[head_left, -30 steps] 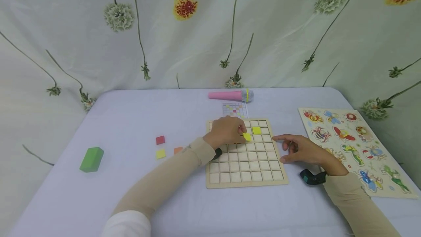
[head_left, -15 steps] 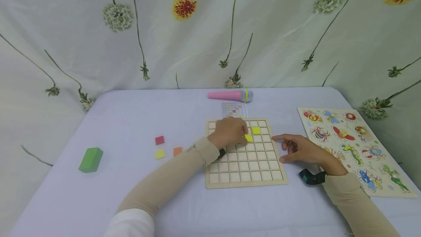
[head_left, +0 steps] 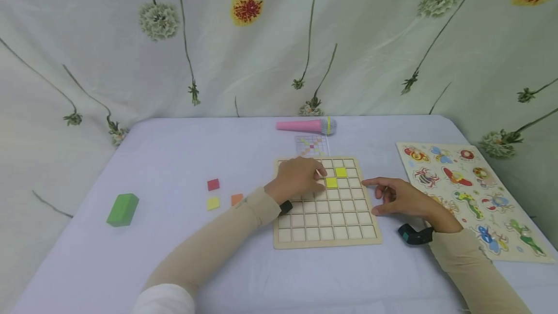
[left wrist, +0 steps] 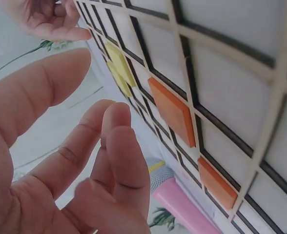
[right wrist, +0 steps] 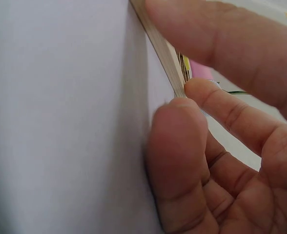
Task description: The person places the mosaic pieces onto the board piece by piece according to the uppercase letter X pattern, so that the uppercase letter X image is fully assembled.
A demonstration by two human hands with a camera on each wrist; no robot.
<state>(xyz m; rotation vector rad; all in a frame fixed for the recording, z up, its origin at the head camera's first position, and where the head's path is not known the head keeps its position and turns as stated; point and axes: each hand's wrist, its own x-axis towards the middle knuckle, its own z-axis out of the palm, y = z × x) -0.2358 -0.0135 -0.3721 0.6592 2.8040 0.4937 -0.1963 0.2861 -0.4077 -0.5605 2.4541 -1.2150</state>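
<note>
A wooden grid board (head_left: 327, 244) lies on the table. Two yellow square tiles, one (head_left: 332, 182) diagonally below the other (head_left: 341, 172), sit in its cells at upper right. Over the board's upper left part is my left hand (head_left: 298, 176), holding nothing, thumb apart from the curved fingers. It hides two orange tiles (left wrist: 172, 112) that the left wrist view shows in the grid. My right hand (head_left: 398, 197) touches the board's right edge with a straight index fingertip and the thumb tip, the other fingers loosely bent.
Left of the board lie a red tile (head_left: 213, 184), a yellow tile (head_left: 213, 203) and an orange tile (head_left: 237, 199), with a green block (head_left: 123, 210) farther left. Behind it are a patterned card (head_left: 311, 145) and a pink toy microphone (head_left: 301, 125). An insect puzzle board (head_left: 514, 257) lies right.
My left hand has let go of the lower yellow tile, now flat in its cell, and drawn slightly left. My right hand has stayed at the board's edge.
</note>
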